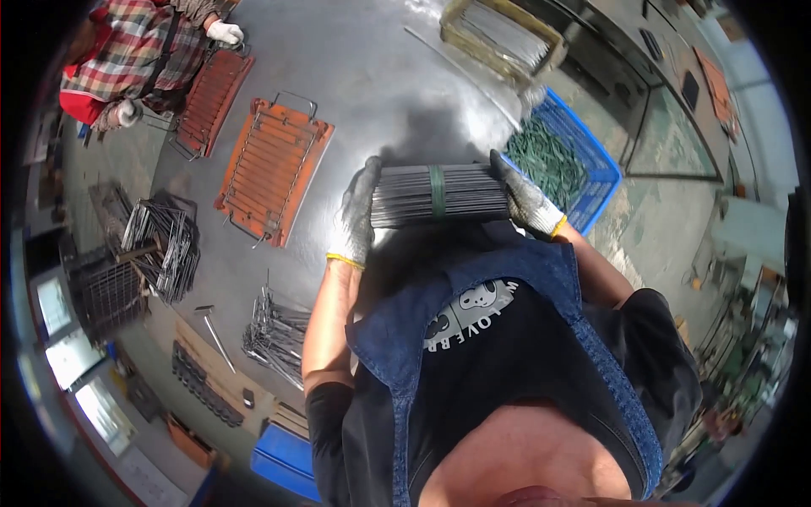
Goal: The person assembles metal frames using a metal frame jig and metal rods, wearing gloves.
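Note:
A thick bundle of dark metal rods, bound round the middle with a green tie, spans the gap between my two hands. My left hand, in a grey-white work glove with a yellow cuff, presses on the bundle's left end. Against its right end is my right hand, gloved the same way. The bundle is level, over the near part of the grey metal table. Just right of my right hand stands a blue plastic crate holding many green strips.
An orange slatted jig lies left on the table. Beyond it, a co-worker in a checked shirt handles a second orange jig. A yellowish bin of rods is at the far right. Piles of bent wire and a hammer lie left.

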Motion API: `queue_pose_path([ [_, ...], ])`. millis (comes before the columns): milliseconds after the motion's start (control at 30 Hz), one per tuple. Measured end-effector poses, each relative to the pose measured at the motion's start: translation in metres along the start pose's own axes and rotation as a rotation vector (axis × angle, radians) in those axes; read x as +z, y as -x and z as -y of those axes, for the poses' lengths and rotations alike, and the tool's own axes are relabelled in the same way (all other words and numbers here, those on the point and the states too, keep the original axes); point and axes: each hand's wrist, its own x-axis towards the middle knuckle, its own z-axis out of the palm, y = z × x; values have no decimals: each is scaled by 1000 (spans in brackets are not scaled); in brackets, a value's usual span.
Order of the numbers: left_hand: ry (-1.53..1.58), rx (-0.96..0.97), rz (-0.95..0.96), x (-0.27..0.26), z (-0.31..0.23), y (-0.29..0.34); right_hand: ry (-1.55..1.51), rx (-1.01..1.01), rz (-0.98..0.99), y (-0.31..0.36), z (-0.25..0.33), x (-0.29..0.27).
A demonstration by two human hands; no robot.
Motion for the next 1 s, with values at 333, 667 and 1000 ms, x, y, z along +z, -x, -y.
queue_pose_path([
  [333, 144, 135, 153, 141, -106, -209, -115, 53, -131, -130, 101, -188],
  [667, -219, 466, 277, 272, -164, -391, 140, -307, -602, -227, 71, -301],
  [1000, -897, 1181, -106, 275, -199, -442, 914, -565, -218, -272, 48, -326],
])
